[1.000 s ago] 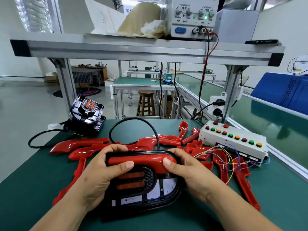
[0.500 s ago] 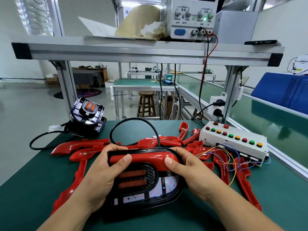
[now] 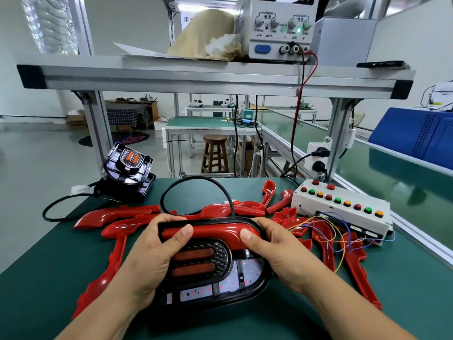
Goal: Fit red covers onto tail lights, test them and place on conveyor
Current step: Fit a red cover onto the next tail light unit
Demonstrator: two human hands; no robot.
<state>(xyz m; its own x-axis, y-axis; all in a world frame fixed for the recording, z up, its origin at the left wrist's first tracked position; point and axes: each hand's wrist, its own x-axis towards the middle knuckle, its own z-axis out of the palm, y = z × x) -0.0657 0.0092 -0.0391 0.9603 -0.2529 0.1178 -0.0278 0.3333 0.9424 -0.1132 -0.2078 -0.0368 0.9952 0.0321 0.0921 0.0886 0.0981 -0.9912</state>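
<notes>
The fingers of the left grip (image 3: pixel 152 256) and the right grip (image 3: pixel 279 256) are hidden behind the tail light (image 3: pixel 220 283). Whether the red cover (image 3: pixel 213 232) is fully seated cannot be told. Both grips are closed round the tail light's ends, at 9 and 3 o'clock, with thumbs pressed on the cover along its 12 o'clock edge. The unit is held low over the bench (image 3: pixel 49 261). Loose covers (image 3: pixel 117 214) are spread behind it, and a button box (image 3: pixel 343 209) is noted at 2 o'clock. Against the earlier frame, hold and position are unchanged.

Left hand (image 3: pixel 149 256) and right hand (image 3: pixel 277 253) grip black oval plastic tail light (image 3: pixel 213 266), thumbs pressing glossy red curved plastic cover (image 3: pixel 213 233) between them.
</notes>
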